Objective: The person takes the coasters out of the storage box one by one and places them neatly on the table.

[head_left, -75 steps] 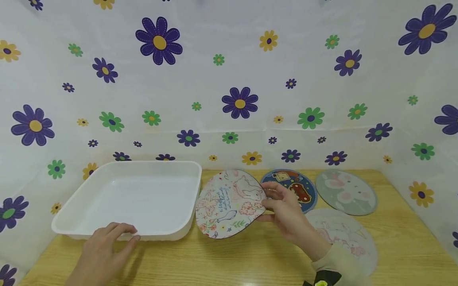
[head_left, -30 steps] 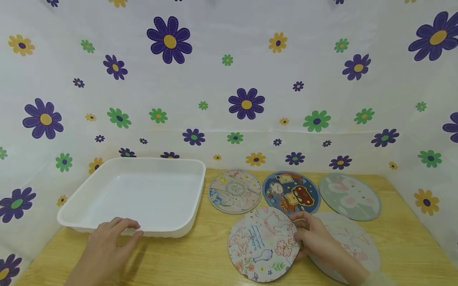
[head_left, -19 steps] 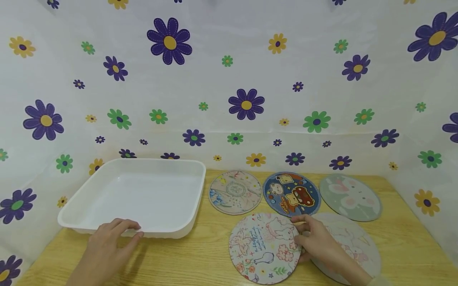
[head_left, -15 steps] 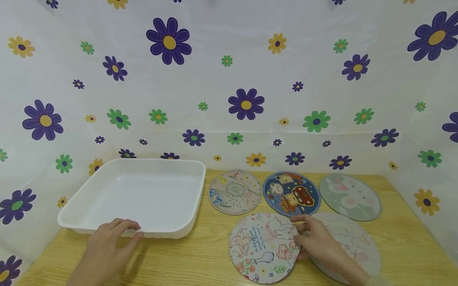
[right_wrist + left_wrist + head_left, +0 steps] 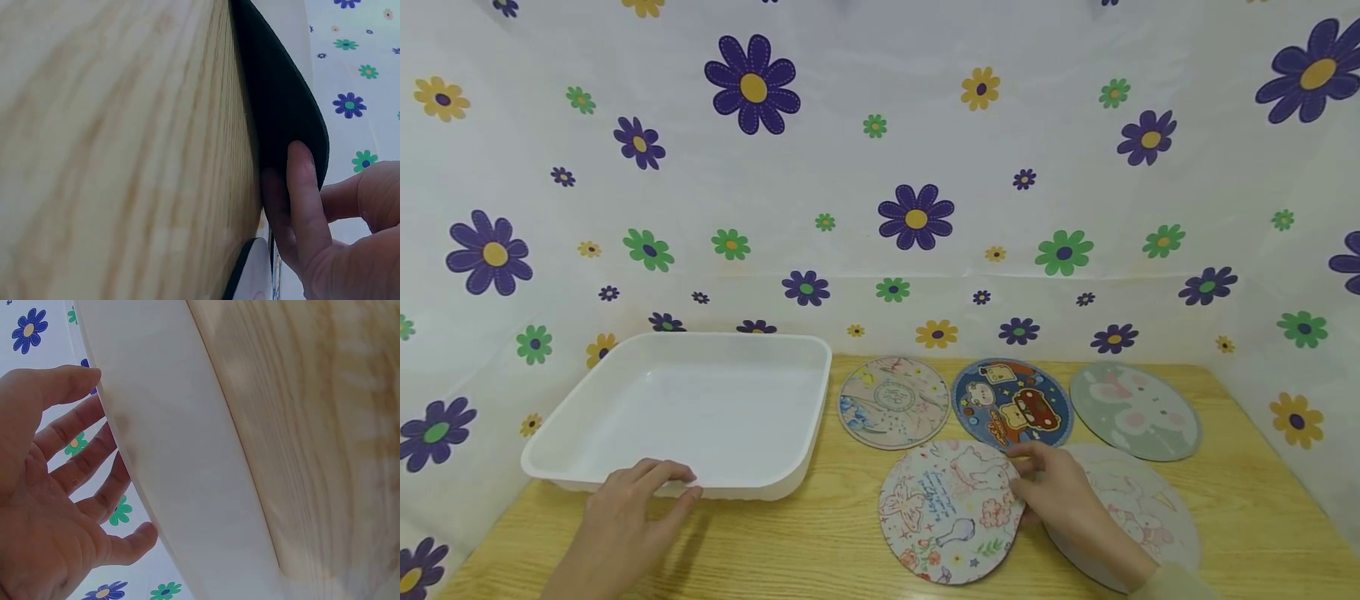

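Note:
In the head view my right hand point(image 5: 1063, 500) pinches the right edge of a round mouse pad point(image 5: 951, 508) printed with a rabbit, butterfly and flowers. Its thumb is on top. In the right wrist view the fingers point(image 5: 303, 200) lie under the pad's black underside point(image 5: 275, 87), and that edge is raised off the table. My left hand point(image 5: 632, 517) rests at the front rim of a white tray point(image 5: 775, 487), fingers loosely bent. In the left wrist view its fingertips point(image 5: 122, 462) touch the tray's edge.
Behind the held pad lie a pale floral pad point(image 5: 895, 404), a blue bear pad point(image 5: 1011, 404) and a green rabbit pad point(image 5: 1135, 412). A whitish pad point(image 5: 1127, 508) lies partly under my right forearm. A flowered cloth point(image 5: 917, 150) hangs behind the wooden table point(image 5: 775, 550).
The held pad was tilted up beside the tray, hiding the floral pad; it has come down to the front right. Lately its edge shifted slightly. My left hand stays at the tray.

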`<act>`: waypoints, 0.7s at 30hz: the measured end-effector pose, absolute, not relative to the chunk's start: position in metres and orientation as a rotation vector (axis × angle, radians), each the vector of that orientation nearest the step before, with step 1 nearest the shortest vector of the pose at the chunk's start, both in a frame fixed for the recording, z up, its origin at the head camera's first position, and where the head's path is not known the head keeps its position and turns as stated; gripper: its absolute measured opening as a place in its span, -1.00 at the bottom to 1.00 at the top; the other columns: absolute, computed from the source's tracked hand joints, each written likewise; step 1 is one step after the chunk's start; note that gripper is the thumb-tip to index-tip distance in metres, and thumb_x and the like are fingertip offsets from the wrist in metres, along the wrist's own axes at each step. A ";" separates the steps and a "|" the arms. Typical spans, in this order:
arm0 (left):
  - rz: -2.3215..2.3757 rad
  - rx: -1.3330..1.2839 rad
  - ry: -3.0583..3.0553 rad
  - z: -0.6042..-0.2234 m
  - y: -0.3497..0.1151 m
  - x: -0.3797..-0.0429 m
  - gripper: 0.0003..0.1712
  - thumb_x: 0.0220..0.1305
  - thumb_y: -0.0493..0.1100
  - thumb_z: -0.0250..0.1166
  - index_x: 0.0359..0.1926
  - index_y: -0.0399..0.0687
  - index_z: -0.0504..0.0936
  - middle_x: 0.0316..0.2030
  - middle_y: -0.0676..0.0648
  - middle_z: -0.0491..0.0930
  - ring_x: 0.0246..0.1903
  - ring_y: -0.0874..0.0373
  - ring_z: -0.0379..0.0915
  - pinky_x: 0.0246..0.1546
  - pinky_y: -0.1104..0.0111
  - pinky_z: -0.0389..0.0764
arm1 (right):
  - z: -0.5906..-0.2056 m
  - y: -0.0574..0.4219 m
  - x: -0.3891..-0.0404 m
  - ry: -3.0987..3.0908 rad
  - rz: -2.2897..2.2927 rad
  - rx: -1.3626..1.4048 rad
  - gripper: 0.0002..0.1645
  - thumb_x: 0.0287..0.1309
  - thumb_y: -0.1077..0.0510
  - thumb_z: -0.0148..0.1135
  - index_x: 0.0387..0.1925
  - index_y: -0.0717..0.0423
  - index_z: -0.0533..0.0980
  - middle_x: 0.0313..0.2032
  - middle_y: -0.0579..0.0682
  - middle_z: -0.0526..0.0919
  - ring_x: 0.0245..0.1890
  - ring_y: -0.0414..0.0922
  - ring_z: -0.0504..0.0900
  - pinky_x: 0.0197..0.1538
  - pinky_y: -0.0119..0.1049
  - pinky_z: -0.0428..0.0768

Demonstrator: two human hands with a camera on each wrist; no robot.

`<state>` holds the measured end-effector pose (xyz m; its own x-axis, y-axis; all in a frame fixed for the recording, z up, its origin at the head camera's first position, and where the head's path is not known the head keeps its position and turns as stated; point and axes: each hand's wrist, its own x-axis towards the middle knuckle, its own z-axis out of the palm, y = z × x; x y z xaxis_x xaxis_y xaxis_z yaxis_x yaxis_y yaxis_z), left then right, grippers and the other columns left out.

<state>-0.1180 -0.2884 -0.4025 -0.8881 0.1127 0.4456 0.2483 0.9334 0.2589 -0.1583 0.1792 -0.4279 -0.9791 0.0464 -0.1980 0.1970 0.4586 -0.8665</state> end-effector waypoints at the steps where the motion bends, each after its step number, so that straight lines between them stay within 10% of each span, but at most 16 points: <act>1: -0.440 -0.261 -2.657 -0.403 -0.288 -0.118 -0.83 0.14 -0.18 0.53 -0.27 0.08 0.71 -0.23 0.00 0.74 -0.25 -0.07 0.66 -0.29 -0.05 0.61 | -0.427 0.179 -0.159 2.589 -1.511 0.206 -0.48 0.17 0.42 0.24 0.20 0.28 0.51 -0.14 0.18 0.67 -0.42 -0.12 0.68 -0.41 -0.19 0.73; 21: -0.443 -0.291 -2.605 -0.405 -0.289 -0.118 -0.79 0.08 -0.19 0.57 -0.29 0.13 0.70 -0.26 0.06 0.74 -0.30 0.00 0.62 -0.34 0.14 0.55 | -0.423 0.186 -0.169 2.986 -0.986 -0.181 -0.77 0.09 0.36 0.36 -0.17 0.18 0.72 -0.38 -0.04 0.75 -0.34 -0.16 0.69 -0.24 -0.19 0.68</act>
